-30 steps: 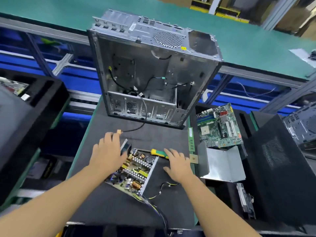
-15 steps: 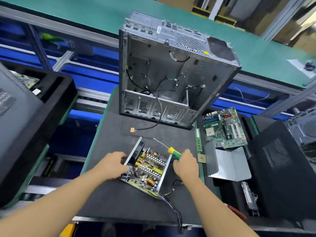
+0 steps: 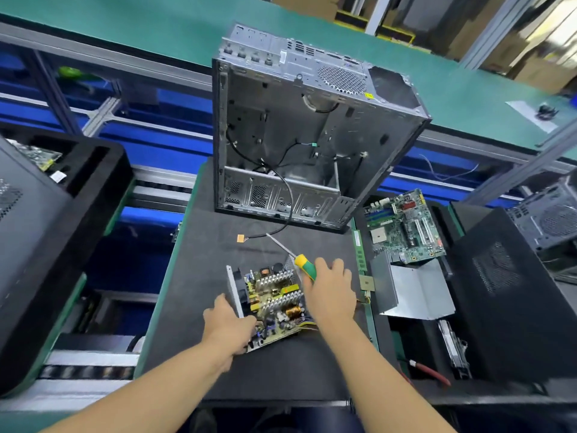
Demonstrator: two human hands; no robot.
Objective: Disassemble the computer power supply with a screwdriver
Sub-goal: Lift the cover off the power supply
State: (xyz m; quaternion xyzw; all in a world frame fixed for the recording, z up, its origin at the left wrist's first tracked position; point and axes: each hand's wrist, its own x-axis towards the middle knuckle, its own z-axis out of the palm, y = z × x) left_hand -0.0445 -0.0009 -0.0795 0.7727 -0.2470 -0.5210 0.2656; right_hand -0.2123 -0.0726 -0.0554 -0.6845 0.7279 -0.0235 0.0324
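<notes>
The opened power supply (image 3: 274, 301) lies on the black mat, its circuit board with heat sinks and a copper coil exposed. My left hand (image 3: 226, 323) grips its near left metal wall. My right hand (image 3: 331, 292) holds the green and yellow handle of a screwdriver (image 3: 304, 266) at the unit's right side. The screwdriver's metal shaft points up and left, away from the unit, over the mat.
An emptied computer case (image 3: 312, 126) stands at the mat's (image 3: 203, 276) far end, a cable trailing from it. To the right lie a motherboard (image 3: 402, 229), a RAM stick (image 3: 359, 250) and a grey metal cover (image 3: 415, 292). Black foam trays flank both sides.
My right hand went from lying flat on the mat to gripping the screwdriver and lifting it. My left hand slid to the unit's near left wall. The unit turned slightly.
</notes>
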